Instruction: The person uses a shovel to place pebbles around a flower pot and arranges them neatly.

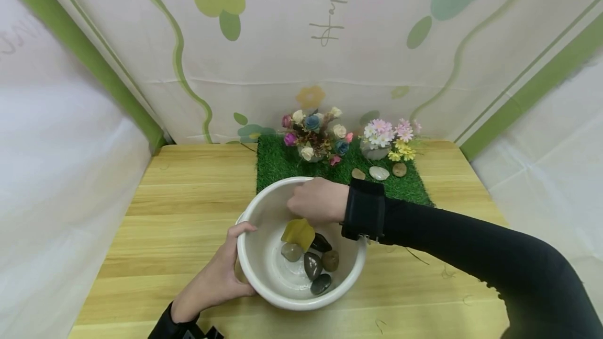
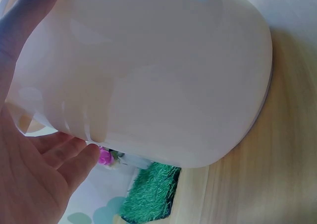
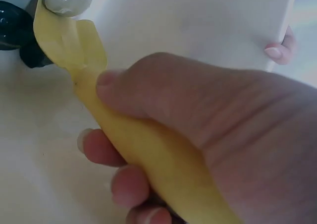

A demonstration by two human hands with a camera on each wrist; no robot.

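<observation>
A white bucket (image 1: 252,271) stands on the table with several smooth stones in it: dark ones (image 1: 313,266), a brown one (image 1: 330,260) and a pale one (image 1: 292,251). My left hand (image 1: 221,271) grips the bucket's left side, thumb hooked over the rim and fingers along the outer wall (image 2: 163,75). Inside the bucket, my right hand (image 1: 320,200) holds a small yellow shovel (image 3: 153,144) by its thick handle, thumb on top and fingers curled beneath. The shovel's blade (image 1: 299,233) reaches down among the stones, its end right at the pale stone (image 3: 68,0).
Behind the bucket lies a green turf mat (image 1: 273,164) bearing a pot of mixed roses (image 1: 314,135), a pot of pink and yellow flowers (image 1: 383,135) and a few pebbles (image 1: 379,173). A printed curtain (image 1: 282,61) hangs at the table's back edge.
</observation>
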